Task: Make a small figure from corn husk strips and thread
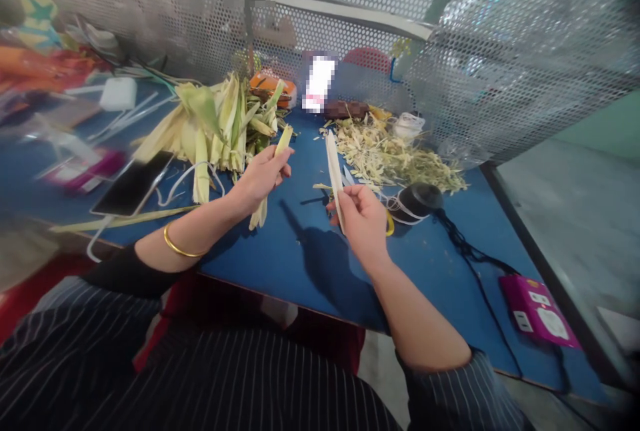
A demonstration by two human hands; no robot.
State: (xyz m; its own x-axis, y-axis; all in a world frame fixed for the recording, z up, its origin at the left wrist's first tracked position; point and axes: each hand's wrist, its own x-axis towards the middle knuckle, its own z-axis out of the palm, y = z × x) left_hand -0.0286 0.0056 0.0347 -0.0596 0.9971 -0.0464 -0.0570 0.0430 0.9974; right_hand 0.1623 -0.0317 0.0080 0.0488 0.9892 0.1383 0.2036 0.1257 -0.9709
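Note:
My left hand (pixel 263 174) is closed around a folded yellow-green leaf strip (pixel 283 140) that sticks up past my fingers and hangs below my palm. A gold bangle (pixel 177 246) sits on that wrist. My right hand (pixel 361 218) pinches a pale, narrow leaf strip (pixel 333 166) held upright over the blue table (pixel 300 251). Both hands hover above the table, a short gap between them. A pile of long yellow-green leaves (pixel 215 128) lies just behind my left hand.
A heap of shredded leaf trimmings (pixel 400 154) lies at the back right. A black tape roll (pixel 417 201) with a cord leads to a pink device (pixel 537 311). A dark phone (pixel 134 183) and white cable lie left. Perforated metal mesh (pixel 500 51) walls the back.

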